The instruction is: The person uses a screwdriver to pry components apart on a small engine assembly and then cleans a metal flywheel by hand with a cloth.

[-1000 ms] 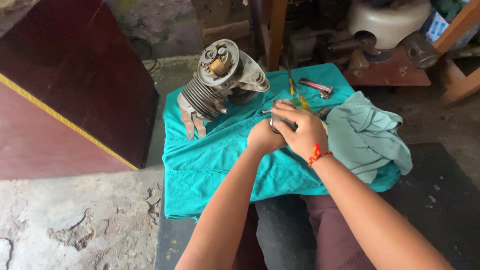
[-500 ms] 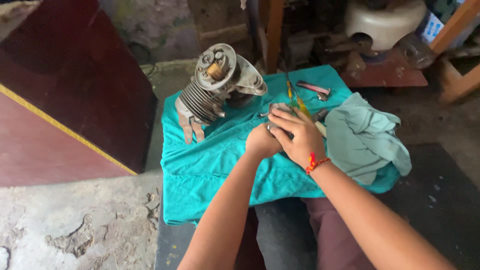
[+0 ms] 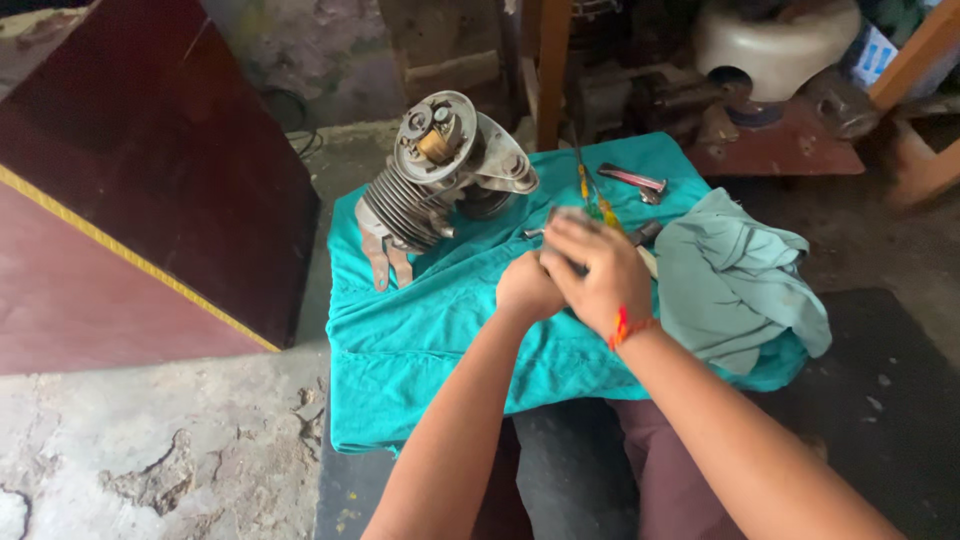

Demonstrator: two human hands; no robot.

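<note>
My left hand (image 3: pixel 527 288) and my right hand (image 3: pixel 597 274) are pressed together over the middle of a teal cloth (image 3: pixel 440 330). Both are closed around a small metal part (image 3: pixel 562 216) that is mostly hidden by the fingers. A red thread band circles my right wrist. A finned grey engine cylinder (image 3: pixel 435 175) lies on the cloth to the upper left of my hands. Yellow and green screwdriver handles (image 3: pixel 596 208) poke out just behind my right hand.
A crumpled pale green rag (image 3: pixel 735 280) lies on the right of the cloth. A red-handled tool (image 3: pixel 632 180) rests at the far edge. A dark maroon board (image 3: pixel 130 190) leans at the left. Wooden legs and a white tank (image 3: pixel 775 45) stand behind. Cracked concrete floor is at the lower left.
My hands stay together at the same spot, the right hand shifting slightly over the part. The view has tilted a little; the engine cylinder has not moved.
</note>
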